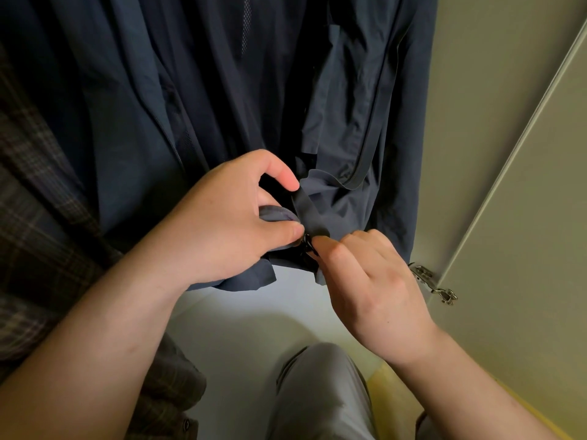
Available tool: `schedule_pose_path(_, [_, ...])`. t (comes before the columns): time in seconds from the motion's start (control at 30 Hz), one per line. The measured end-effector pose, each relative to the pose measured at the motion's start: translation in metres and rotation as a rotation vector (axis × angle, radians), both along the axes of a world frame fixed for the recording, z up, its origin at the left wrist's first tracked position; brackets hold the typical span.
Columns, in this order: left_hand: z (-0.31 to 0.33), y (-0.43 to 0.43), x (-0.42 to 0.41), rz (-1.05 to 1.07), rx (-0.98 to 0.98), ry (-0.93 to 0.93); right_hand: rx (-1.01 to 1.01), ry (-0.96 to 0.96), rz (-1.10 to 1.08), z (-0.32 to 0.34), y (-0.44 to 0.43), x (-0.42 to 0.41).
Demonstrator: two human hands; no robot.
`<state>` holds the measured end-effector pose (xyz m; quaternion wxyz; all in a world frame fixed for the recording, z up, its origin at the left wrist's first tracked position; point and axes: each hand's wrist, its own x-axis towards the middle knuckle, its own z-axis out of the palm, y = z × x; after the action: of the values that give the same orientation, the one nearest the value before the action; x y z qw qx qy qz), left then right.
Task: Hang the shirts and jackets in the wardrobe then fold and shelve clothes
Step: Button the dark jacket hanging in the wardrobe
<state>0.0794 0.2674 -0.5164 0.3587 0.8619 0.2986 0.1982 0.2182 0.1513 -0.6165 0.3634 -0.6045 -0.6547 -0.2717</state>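
A dark navy jacket hangs in the wardrobe and fills the upper half of the view. My left hand pinches the jacket's bottom hem at the left zipper edge, thumb and forefinger curled round a fold of cloth. My right hand pinches the small dark zipper slider at the bottom of the hem, right beside my left thumb. The jacket's open zipper track runs up the right front panel. The hanger is out of view.
A brown plaid shirt hangs to the left of the jacket, its lower part reaching down at bottom left. The pale wardrobe floor lies below. The open wardrobe door with a metal hinge stands at right. My grey trouser leg shows below.
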Motion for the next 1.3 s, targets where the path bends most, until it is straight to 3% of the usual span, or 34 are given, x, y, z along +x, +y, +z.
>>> schedule_pose_path(0.2, [0.004,-0.001,-0.001,-0.013,0.147,0.094,0.015,-0.092,-0.011,0.008,0.000,-0.001])
schedule_pose_path(0.57, [0.013,-0.006,0.001,0.066,0.105,-0.034,0.044,-0.072,-0.022,0.020,-0.003,-0.005])
schedule_pose_path(1.3, [0.023,-0.013,-0.006,0.127,0.268,0.070,-0.013,-0.185,-0.071,0.030,-0.010,-0.015])
